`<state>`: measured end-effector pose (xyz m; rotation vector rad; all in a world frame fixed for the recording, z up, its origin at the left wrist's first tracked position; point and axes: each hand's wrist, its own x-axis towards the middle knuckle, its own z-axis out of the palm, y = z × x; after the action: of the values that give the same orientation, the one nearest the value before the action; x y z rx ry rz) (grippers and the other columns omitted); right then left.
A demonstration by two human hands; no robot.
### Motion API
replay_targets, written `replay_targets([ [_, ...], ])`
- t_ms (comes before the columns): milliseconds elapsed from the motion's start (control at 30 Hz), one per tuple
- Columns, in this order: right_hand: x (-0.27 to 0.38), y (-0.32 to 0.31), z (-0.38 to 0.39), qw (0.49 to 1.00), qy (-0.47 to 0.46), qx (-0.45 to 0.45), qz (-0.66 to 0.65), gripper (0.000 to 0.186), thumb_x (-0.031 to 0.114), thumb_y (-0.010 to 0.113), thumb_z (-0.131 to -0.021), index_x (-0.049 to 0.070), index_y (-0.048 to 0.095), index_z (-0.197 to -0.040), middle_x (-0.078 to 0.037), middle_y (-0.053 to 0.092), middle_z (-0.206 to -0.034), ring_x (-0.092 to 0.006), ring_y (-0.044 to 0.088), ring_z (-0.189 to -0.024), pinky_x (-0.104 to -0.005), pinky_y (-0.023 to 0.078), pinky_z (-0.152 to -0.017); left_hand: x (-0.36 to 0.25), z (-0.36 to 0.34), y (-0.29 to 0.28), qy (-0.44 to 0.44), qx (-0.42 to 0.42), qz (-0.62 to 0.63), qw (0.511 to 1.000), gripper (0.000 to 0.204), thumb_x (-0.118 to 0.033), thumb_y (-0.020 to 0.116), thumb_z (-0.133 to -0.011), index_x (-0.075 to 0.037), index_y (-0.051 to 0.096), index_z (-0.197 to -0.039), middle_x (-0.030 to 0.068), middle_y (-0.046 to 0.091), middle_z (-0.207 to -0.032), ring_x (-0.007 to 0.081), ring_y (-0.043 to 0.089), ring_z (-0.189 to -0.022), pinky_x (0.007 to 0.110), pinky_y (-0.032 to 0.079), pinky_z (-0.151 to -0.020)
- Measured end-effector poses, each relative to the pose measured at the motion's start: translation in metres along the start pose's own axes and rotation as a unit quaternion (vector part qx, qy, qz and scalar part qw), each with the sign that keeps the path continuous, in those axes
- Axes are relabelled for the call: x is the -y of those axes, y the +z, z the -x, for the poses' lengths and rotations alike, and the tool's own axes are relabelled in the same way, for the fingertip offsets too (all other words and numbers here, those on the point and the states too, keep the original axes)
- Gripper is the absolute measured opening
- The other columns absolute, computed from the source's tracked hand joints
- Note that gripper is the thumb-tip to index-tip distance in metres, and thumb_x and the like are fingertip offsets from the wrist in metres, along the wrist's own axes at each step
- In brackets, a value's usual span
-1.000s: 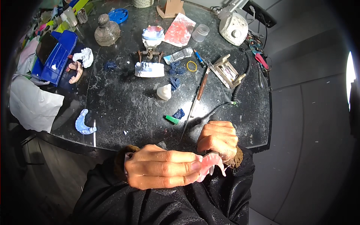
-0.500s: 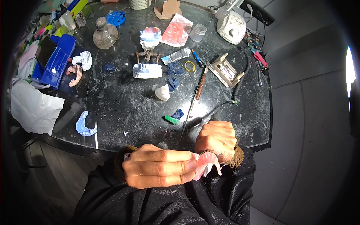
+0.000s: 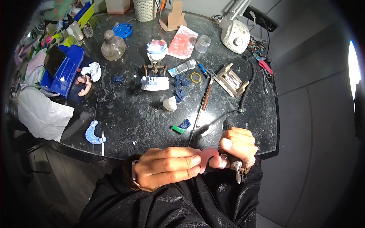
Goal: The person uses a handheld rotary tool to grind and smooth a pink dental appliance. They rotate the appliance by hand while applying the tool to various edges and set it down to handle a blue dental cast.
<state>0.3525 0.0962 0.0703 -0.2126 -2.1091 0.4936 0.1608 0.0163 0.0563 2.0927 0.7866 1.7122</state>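
Between the fingertips and thumb of my left hand (image 3: 163,167), above my dark-clothed lap, is a pink denture (image 3: 208,155). Its smooth curved side shows now; any teeth are hidden. My right hand (image 3: 240,143) is wrapped round a rotary handpiece (image 3: 236,165), whose metal bur points down, to the right of the denture and apart from it. A right fingertip is beside the denture's curve; I cannot tell whether it touches. The handpiece's dark rear end and cord run up onto the bench.
On the dark bench (image 3: 125,125) stand an articulator with white plaster casts (image 3: 155,83), a white cone-shaped piece (image 3: 170,103) and a green piece (image 3: 178,130). A long brown-handled tool (image 3: 207,97) lies ahead. A blue arch-shaped cast (image 3: 92,133) is at left, a lamp (image 3: 235,40) far right.
The denture has turned, hiding its ridged side. My right hand has moved right and rotated, so the bur now shows, pointing down. The whole view has shifted slightly.
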Motion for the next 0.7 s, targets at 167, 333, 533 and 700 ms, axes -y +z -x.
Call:
replay_targets([
  [167, -0.001, 0.002, -0.004, 1.000, -0.006, -0.009, 0.021, 0.036, 0.017, 0.075, -0.073, 0.001, 0.065, -0.104, 0.004, 0.041, -0.050, -0.0083, 0.040, -0.041, -0.0234, 0.028, -0.040, 0.013, -0.005, 0.007, -0.006, -0.025, 0.013, 1.000, 0.036, -0.008, 0.086, -0.056, -0.003, 0.066, -0.085, 0.0113, 0.061, -0.091, 0.0194, 0.065, -0.076, 0.027, 0.057, -0.063],
  [333, -0.004, 0.000, -0.003, 1.000, -0.008, 0.011, 0.010, 0.037, 0.018, 0.075, -0.072, 0.004, 0.066, -0.105, 0.005, 0.036, -0.049, -0.0085, 0.038, -0.040, -0.0239, 0.026, -0.039, 0.000, -0.004, 0.005, -0.362, -0.060, 0.427, 0.827, 0.054, -0.009, 0.079, -0.070, 0.007, 0.054, -0.114, 0.0171, 0.065, -0.093, 0.0211, 0.065, -0.087, 0.031, 0.056, -0.070],
  [533, -0.006, -0.001, -0.005, 0.999, -0.007, 0.031, 0.011, 0.056, 0.041, 0.077, -0.065, 0.004, 0.066, -0.106, 0.006, 0.040, -0.049, -0.0078, 0.041, -0.040, -0.0229, 0.028, -0.039, 0.011, -0.001, 0.000, -0.424, 0.026, 0.552, 0.717, 0.025, -0.001, 0.067, -0.081, 0.005, 0.059, -0.104, 0.0189, 0.066, -0.094, 0.0201, 0.066, -0.084, 0.031, 0.055, -0.076],
  [700, -0.007, 0.004, -0.007, 0.991, 0.083, 0.083, -0.069, 0.058, 0.055, 0.077, -0.054, 0.004, 0.058, -0.075, 0.000, 0.054, -0.058, -0.0164, 0.053, -0.046, -0.0271, 0.039, -0.043, 0.010, 0.000, 0.011, -0.353, -0.069, 0.601, 0.713, 0.014, 0.003, 0.068, -0.078, 0.001, 0.056, -0.085, 0.0140, 0.064, -0.089, 0.0175, 0.065, -0.085, 0.029, 0.054, -0.076],
])
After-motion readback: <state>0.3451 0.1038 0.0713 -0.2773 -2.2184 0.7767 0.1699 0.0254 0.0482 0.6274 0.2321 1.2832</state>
